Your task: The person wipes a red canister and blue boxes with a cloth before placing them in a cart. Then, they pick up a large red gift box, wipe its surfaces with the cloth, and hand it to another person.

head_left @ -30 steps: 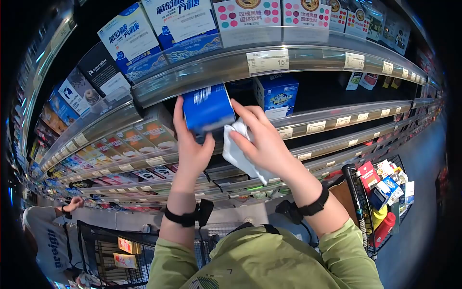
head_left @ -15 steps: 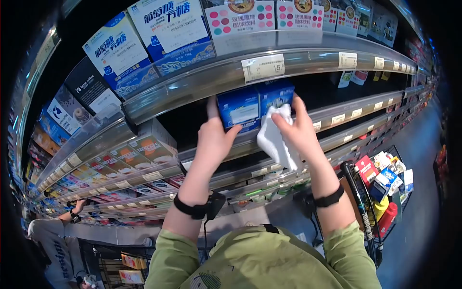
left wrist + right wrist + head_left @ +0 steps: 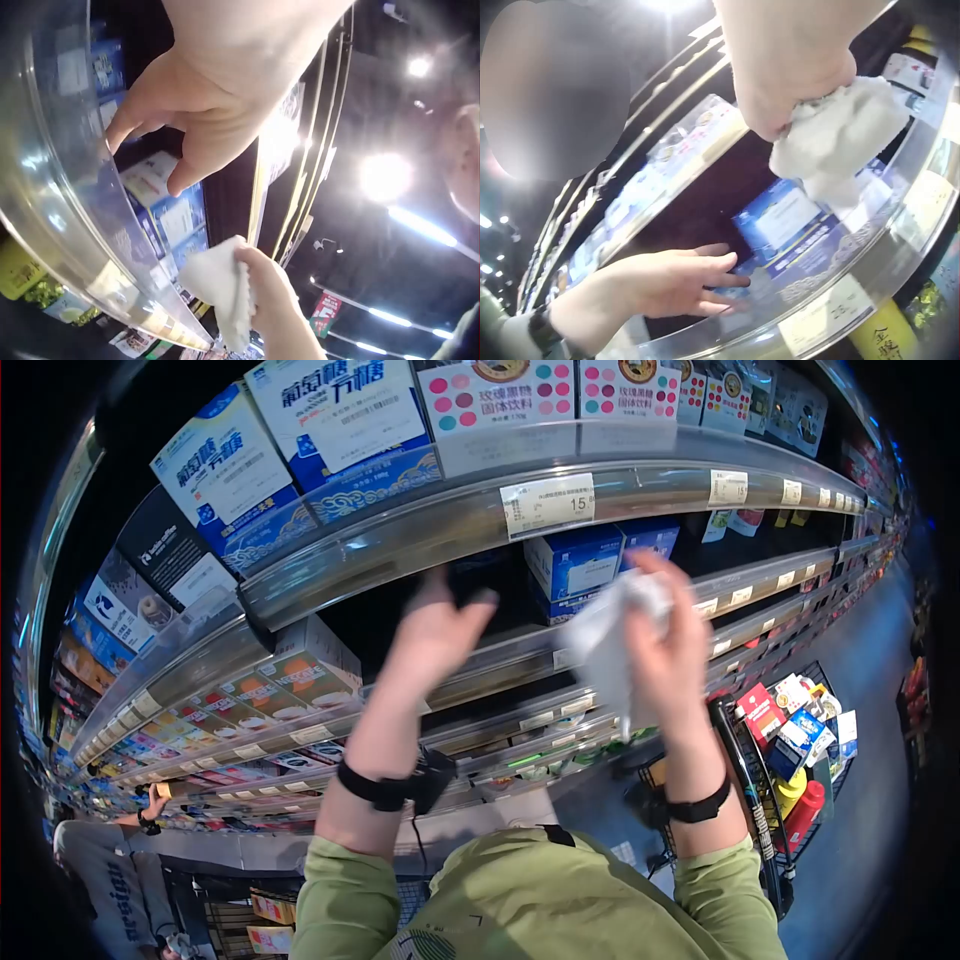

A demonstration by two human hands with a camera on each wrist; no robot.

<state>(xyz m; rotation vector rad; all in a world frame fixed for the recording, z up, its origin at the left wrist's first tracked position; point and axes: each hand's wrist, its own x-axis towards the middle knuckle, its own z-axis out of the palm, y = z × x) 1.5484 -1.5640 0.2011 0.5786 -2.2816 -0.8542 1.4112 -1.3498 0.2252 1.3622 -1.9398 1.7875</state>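
Observation:
Two blue boxes stand side by side on the shelf under the upper ledge, a nearer blue box (image 3: 580, 565) and a second blue box (image 3: 652, 538) to its right. My left hand (image 3: 437, 635) is off to the left of them, blurred, thumb spread from the fingers and nothing in it. In the right wrist view the left hand (image 3: 671, 285) shows straight fingers near the shelf's front edge. My right hand (image 3: 675, 645) grips a crumpled white cloth (image 3: 605, 645), which hangs down before the right end of the boxes. The nearer blue box (image 3: 784, 221) lies just below that cloth.
Above, the upper shelf holds blue-white sugar cube boxes (image 3: 345, 410) behind a clear lip with a price tag (image 3: 548, 505). Coffee boxes (image 3: 300, 680) stand at lower left. A loaded cart (image 3: 785, 760) is at right; another person (image 3: 105, 870) reaches toward shelves at lower left.
The blue box that both hands held was set down beside the other one on the shelf. Both hands have since come off it, moving apart; the cloth stays in the right hand.

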